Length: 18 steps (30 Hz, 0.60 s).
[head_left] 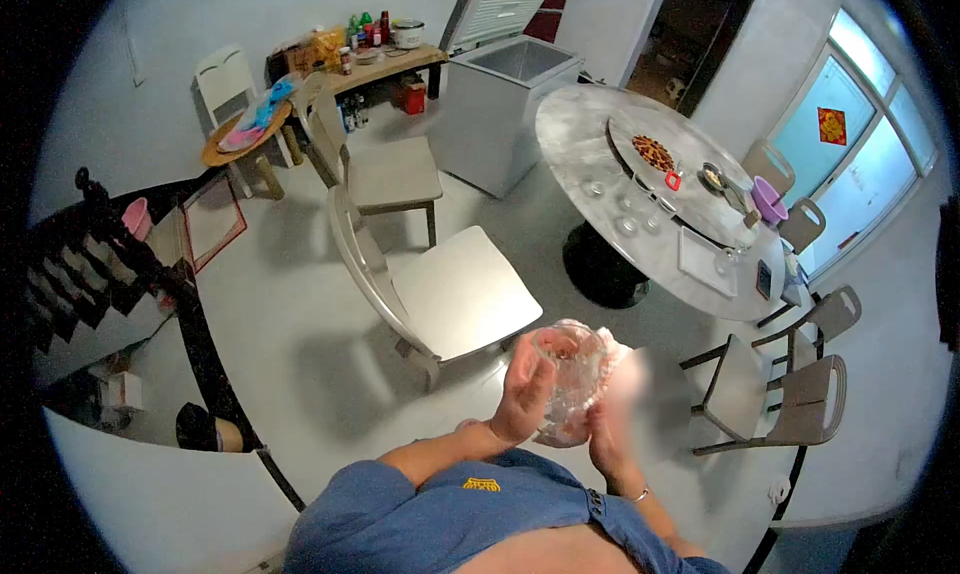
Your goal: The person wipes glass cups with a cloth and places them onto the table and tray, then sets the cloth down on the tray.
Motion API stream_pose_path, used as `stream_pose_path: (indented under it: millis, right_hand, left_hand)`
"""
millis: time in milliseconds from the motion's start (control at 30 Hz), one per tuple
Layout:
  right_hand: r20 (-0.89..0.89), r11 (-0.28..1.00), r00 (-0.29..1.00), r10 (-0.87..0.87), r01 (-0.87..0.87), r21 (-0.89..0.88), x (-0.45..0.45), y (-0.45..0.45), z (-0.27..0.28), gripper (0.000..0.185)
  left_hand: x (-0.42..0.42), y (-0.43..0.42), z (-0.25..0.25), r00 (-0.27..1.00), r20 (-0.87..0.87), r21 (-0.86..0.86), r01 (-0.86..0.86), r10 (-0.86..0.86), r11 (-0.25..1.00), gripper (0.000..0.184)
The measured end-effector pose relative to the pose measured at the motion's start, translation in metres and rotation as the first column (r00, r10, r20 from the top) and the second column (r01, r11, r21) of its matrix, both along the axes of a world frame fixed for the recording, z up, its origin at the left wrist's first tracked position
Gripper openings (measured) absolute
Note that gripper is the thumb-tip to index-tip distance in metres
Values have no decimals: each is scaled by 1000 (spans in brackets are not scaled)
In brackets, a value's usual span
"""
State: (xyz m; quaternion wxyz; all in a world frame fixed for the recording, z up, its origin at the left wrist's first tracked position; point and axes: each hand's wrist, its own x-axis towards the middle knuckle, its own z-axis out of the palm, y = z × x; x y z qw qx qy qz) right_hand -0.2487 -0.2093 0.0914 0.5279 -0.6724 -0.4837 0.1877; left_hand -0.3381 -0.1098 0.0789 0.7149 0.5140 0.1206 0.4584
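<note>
In front of my chest I hold up a clear glass point(572, 374), its round mouth tilted upward. My left hand point(522, 392) is closed around the glass's left side. My right hand point(612, 419) is closed on a pale pink-white cloth point(606, 352) that lies against the right side of the glass. Part of the right hand is smeared, and the cloth's lower part is hidden behind the fingers and the glass.
Ahead right stands a round marble table point(575, 144) with several glasses point(628, 214), a white tray point(707, 262) and a purple basin point(768, 200). A chair point(465, 294) is close on the left. An open chest freezer point(490, 124) stands behind. More chairs point(735, 384) line the right.
</note>
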Motion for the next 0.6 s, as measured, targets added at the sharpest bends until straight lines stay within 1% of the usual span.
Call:
stream_pose_path:
  millis: [33,67,100,133,167,200,233,267,300,333,367,433,467,500,567,600]
  right_hand:
    - [-93,993,992,80,-87,-77,10,-13,-14,38]
    - [-192,972,970,152,-182,-147,16,-23,-24,40]
    - [-199,970,966,164,-194,-145,16,-31,-26,40]
    - [-333,978,940,77,-136,-158,16,-37,-27,41]
    - [-397,978,917,43,-120,-170,14,-41,-27,42]
    - [-460,978,888,8,-102,-181,11,-45,-24,43]
    - [-384,969,919,94,-172,-175,4,-51,-20,35]
    - [-310,955,934,181,-242,-174,-4,-56,-15,34]
    - [-326,936,902,282,-333,-111,-10,-59,-25,38]
    - [-341,905,859,383,-422,-47,-15,-61,-35,50]
    - [-354,901,849,393,-433,-39,-23,-59,-45,50]
    - [-504,965,824,261,-231,122,-43,-51,-58,57]
    - [-545,975,813,206,-122,187,-54,-46,-60,61]
    - [-545,975,813,207,-122,188,-53,-47,-66,61]
    - [-796,987,588,144,-26,159,-45,-48,-81,59]
    - [-766,965,597,239,-62,253,-42,-45,-80,56]
  left_hand:
    - [-4,-5,2,1000,-6,113,-16,16,993,51]
    - [-8,-8,1,1000,-5,179,4,-4,984,58]
    - [-13,-14,2,1000,-12,180,-6,8,984,58]
    - [-19,-22,4,999,3,182,45,-46,982,60]
    - [-23,-28,6,995,20,186,92,-98,978,62]
    - [-28,-32,5,984,68,135,154,-164,979,64]
    - [-32,-36,4,988,64,134,134,-143,982,64]
    - [-36,-40,3,993,18,104,115,-117,988,67]
    - [-41,-45,1,995,-31,76,97,-95,992,69]
    - [-45,-51,-2,999,-15,22,50,-50,998,69]
    - [-49,-55,-5,999,-32,23,40,-39,999,69]
    - [-53,-61,-12,998,44,4,-41,41,999,61]
    - [-53,-65,-10,994,76,21,-79,78,997,61]
    - [-54,-67,-9,994,76,22,-79,77,997,61]
    - [-54,-71,-7,992,33,161,-126,122,979,65]
    - [-53,-76,-8,995,67,114,-87,80,990,70]
